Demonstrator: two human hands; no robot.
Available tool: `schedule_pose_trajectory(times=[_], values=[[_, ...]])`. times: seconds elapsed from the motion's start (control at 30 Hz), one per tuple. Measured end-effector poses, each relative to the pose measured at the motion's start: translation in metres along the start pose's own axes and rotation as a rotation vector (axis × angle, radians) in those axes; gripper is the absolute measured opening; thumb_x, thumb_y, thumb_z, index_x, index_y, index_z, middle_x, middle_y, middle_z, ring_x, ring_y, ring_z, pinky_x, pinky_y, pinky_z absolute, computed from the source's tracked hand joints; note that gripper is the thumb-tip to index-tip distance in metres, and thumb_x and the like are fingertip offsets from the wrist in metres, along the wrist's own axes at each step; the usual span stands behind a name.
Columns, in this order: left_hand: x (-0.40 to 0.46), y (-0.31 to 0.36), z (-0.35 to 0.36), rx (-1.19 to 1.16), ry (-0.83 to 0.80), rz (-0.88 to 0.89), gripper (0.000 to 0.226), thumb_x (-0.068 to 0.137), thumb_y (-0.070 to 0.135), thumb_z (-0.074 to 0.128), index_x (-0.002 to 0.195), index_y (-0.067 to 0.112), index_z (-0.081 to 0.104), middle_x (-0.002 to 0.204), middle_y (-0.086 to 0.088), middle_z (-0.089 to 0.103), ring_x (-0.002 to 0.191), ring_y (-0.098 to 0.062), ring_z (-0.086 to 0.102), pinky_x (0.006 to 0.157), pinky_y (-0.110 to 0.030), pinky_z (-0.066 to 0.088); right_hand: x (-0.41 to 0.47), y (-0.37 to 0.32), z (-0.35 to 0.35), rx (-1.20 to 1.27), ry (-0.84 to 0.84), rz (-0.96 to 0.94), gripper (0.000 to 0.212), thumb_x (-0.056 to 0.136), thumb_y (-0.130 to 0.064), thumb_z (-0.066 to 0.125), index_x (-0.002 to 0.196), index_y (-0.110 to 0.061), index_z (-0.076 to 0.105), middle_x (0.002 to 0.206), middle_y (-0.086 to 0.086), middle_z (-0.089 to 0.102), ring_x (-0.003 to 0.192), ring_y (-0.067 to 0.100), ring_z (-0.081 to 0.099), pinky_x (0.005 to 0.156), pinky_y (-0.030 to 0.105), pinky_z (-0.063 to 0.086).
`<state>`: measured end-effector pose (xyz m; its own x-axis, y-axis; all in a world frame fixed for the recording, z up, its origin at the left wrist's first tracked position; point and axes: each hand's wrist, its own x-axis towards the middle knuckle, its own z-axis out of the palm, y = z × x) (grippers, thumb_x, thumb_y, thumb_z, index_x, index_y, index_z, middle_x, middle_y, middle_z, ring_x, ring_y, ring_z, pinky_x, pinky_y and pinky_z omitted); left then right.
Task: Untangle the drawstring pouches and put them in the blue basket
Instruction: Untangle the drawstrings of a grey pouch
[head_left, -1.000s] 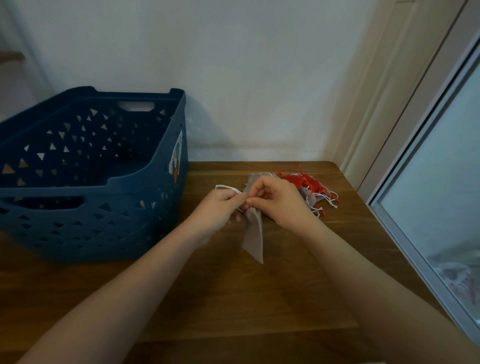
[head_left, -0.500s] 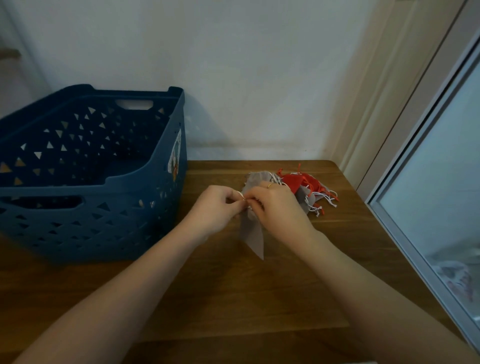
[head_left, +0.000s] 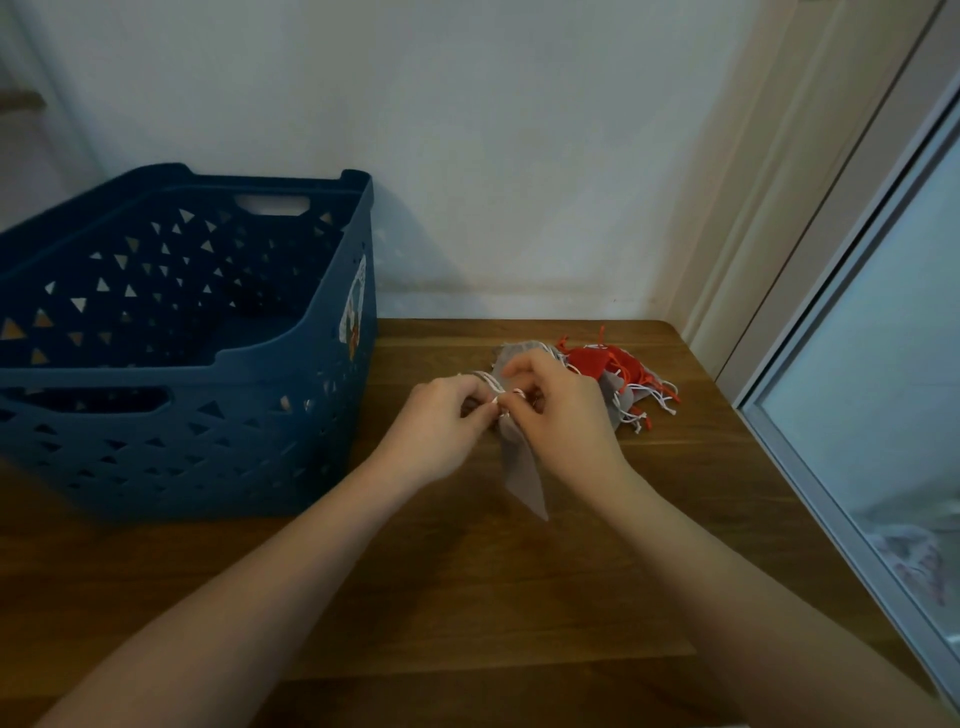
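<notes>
A grey drawstring pouch (head_left: 523, 475) hangs from between my two hands over the wooden table (head_left: 467, 597). My left hand (head_left: 441, 418) pinches its white cord, and my right hand (head_left: 558, 410) pinches the same cord close beside it; the fingertips nearly touch. Behind my right hand lies a tangled heap of red and grey pouches (head_left: 618, 376) with white and red strings. The blue basket (head_left: 182, 338) stands on the table's left side and looks empty inside.
A white wall runs along the back of the table. A door frame and a glass panel (head_left: 883, 415) stand past the table's right edge. Bare wood lies between my forearms.
My hands have stayed together on the pouch's cord with only small finger shifts; the white loop held out to the left a second ago is now drawn in at the fingertips.
</notes>
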<state>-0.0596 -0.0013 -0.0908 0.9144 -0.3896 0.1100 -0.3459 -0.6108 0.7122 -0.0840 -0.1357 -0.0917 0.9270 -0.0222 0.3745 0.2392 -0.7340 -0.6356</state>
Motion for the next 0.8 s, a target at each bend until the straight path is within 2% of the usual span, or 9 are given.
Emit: schedule_pose_trajectory(times=[0.1, 0.17, 0.23, 0.33, 0.47, 0.53, 0.6, 0.73, 0.8], values=[[0.001, 0.002, -0.002, 0.051, -0.057, -0.012, 0.011, 0.095, 0.021, 0.051, 0.096, 0.028, 0.060, 0.088, 0.011, 0.060, 0.080, -0.001, 0.056, 0.062, -0.015, 0.039, -0.001, 0.004, 0.003, -0.207, -0.031, -0.155, 0.018, 0.090, -0.012, 0.058, 0.107, -0.012, 0.065, 0.096, 0.002, 0.068, 0.089, 0.013, 0.062, 0.080, 0.025, 0.051], [0.002, 0.004, -0.005, 0.112, -0.091, -0.032, 0.010, 0.095, 0.021, 0.051, 0.098, 0.027, 0.059, 0.087, 0.009, 0.059, 0.076, -0.003, 0.055, 0.058, -0.016, 0.038, -0.001, 0.008, 0.005, -0.359, -0.035, -0.304, 0.016, 0.081, -0.004, 0.067, 0.097, -0.007, 0.069, 0.085, 0.009, 0.069, 0.082, 0.025, 0.065, 0.071, 0.037, 0.055], [0.001, 0.006, -0.008, 0.176, -0.105, -0.021, 0.010, 0.095, 0.020, 0.050, 0.089, 0.028, 0.055, 0.080, 0.009, 0.056, 0.070, -0.004, 0.053, 0.055, -0.016, 0.035, -0.001, 0.009, 0.008, -0.470, -0.031, -0.399, 0.021, 0.064, 0.003, 0.077, 0.081, -0.005, 0.069, 0.069, 0.009, 0.065, 0.065, 0.026, 0.063, 0.058, 0.033, 0.054], [0.000, 0.008, -0.008, 0.293, -0.074, 0.013, 0.009, 0.094, 0.021, 0.051, 0.087, 0.025, 0.055, 0.081, 0.006, 0.056, 0.074, -0.008, 0.053, 0.062, -0.020, 0.038, -0.002, 0.006, 0.009, -0.564, 0.009, -0.516, 0.029, 0.048, 0.001, 0.084, 0.068, -0.007, 0.065, 0.062, 0.008, 0.061, 0.056, 0.023, 0.059, 0.053, 0.028, 0.049], [-0.003, 0.007, -0.009, 0.401, 0.038, 0.100, 0.007, 0.093, 0.024, 0.053, 0.099, 0.022, 0.054, 0.087, 0.009, 0.049, 0.080, -0.007, 0.049, 0.068, -0.021, 0.037, -0.001, 0.009, 0.006, -0.602, -0.017, -0.539, 0.030, 0.053, -0.001, 0.084, 0.075, -0.005, 0.066, 0.068, 0.008, 0.062, 0.061, 0.022, 0.060, 0.055, 0.030, 0.051], [-0.003, 0.003, -0.010, 0.394, 0.067, 0.159, 0.009, 0.092, 0.023, 0.054, 0.100, 0.021, 0.053, 0.089, 0.010, 0.047, 0.079, -0.006, 0.047, 0.068, -0.019, 0.036, 0.002, 0.005, 0.003, -0.435, -0.115, -0.400, 0.017, 0.074, -0.004, 0.074, 0.090, -0.005, 0.066, 0.079, 0.007, 0.062, 0.072, 0.020, 0.061, 0.064, 0.030, 0.051], [-0.003, -0.002, -0.009, 0.319, 0.100, 0.195, 0.006, 0.091, 0.022, 0.055, 0.097, 0.021, 0.053, 0.086, 0.013, 0.047, 0.075, -0.002, 0.048, 0.066, -0.016, 0.038, 0.005, -0.001, -0.006, -0.162, -0.233, -0.138, 0.011, 0.092, -0.014, 0.055, 0.099, -0.011, 0.064, 0.082, -0.001, 0.060, 0.071, 0.006, 0.054, 0.066, 0.017, 0.045], [0.000, -0.003, -0.007, 0.043, 0.187, 0.157, 0.008, 0.090, 0.017, 0.057, 0.096, 0.022, 0.054, 0.082, 0.012, 0.056, 0.074, -0.002, 0.058, 0.064, -0.018, 0.050, 0.007, -0.007, -0.017, 0.485, -0.327, 0.255, 0.015, 0.095, -0.008, 0.050, 0.087, -0.009, 0.062, 0.066, 0.000, 0.054, 0.051, 0.006, 0.046, 0.050, 0.015, 0.039], [0.000, -0.001, -0.005, -0.067, 0.212, 0.145, 0.012, 0.091, 0.019, 0.055, 0.099, 0.026, 0.049, 0.088, 0.007, 0.059, 0.073, -0.007, 0.062, 0.065, -0.026, 0.055, 0.007, -0.007, -0.018, 0.584, -0.324, 0.345, 0.016, 0.095, -0.008, 0.048, 0.086, -0.009, 0.061, 0.065, 0.000, 0.053, 0.050, 0.005, 0.046, 0.047, 0.013, 0.037]])
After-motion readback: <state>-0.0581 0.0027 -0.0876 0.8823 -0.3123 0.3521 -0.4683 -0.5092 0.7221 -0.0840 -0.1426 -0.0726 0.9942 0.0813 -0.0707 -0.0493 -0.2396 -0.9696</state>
